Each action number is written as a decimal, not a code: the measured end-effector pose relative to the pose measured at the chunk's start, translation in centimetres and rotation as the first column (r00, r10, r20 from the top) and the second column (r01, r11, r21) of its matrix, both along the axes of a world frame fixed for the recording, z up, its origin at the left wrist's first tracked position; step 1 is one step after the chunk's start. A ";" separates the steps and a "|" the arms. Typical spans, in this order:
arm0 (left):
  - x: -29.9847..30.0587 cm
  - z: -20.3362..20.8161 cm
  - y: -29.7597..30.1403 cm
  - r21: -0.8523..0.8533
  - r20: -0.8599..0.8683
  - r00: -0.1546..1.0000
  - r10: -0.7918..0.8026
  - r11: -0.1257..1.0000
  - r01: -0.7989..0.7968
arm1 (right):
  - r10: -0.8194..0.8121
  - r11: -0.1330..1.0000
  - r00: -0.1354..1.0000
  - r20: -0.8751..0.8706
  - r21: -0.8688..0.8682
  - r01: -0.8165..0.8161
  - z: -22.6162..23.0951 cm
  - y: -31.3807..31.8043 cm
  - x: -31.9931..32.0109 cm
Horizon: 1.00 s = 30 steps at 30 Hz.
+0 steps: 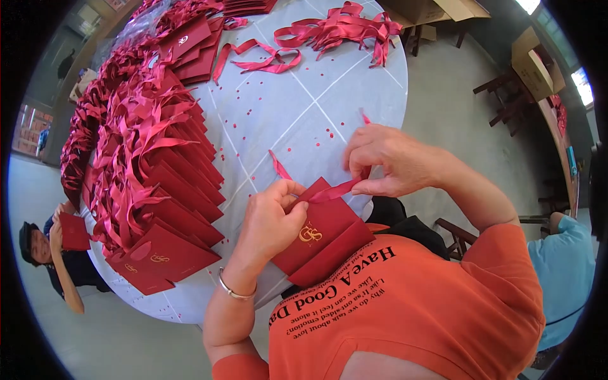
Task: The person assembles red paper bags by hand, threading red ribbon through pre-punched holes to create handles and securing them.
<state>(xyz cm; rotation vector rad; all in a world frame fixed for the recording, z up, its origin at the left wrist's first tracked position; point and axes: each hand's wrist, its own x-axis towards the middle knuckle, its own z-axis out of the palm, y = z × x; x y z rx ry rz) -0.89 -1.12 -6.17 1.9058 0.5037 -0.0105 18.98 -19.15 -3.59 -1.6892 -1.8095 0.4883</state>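
Observation:
A dark red paper gift bag (pixel 335 223) with a gold emblem lies near the table's edge, close against my body. A pinkish-red satin ribbon (pixel 332 192) runs across its top edge, between my two hands. My left hand (pixel 273 218) is closed at the bag's upper left, thumb and fingertips pinching the ribbon there; a loose ribbon end sticks up beyond it. My right hand (pixel 394 161) pinches the ribbon's other side between thumb and fingers, raised off the bag's right corner. Another ribbon tip shows above the right hand's fingers.
Many red bags with ribbons (pixel 158 171) stand packed along the table's left side. Loose ribbons (pixel 342 31) lie at the far end. Small red dots are scattered over the white tabletop (pixel 297 126). A person (pixel 47 247) at left holds a red bag; another person (pixel 560 278) sits at right.

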 end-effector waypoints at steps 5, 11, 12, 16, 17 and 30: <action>0.2 0.3 0.4 0.027 -0.070 0.997 0.018 0.999 -0.016 | -0.186 0.921 0.912 -0.367 -0.389 0.031 4.1 -0.5 -1.1; 0.2 0.7 0.1 0.065 -0.070 0.997 0.035 0.997 -0.030 | 0.029 0.956 0.617 -0.786 -0.159 -0.248 2.9 -1.4 -0.6; 0.3 0.8 0.0 0.070 -0.076 0.997 0.027 0.997 -0.022 | 0.152 0.966 0.461 -0.874 0.032 -0.257 2.5 -1.3 -1.0; 0.2 0.9 -0.1 0.094 -0.077 0.996 0.036 0.995 -0.029 | 0.282 0.945 0.073 -0.957 0.264 -0.195 2.5 -1.3 -2.2; 0.1 0.6 0.0 0.090 -0.072 0.997 0.040 0.995 -0.033 | 0.218 0.966 -0.060 -0.974 0.224 -0.127 2.8 -1.1 -2.7; 0.1 1.2 0.1 0.114 -0.095 0.995 0.014 0.993 -0.003 | 0.280 0.873 0.601 -0.749 0.459 0.166 3.3 0.8 -3.8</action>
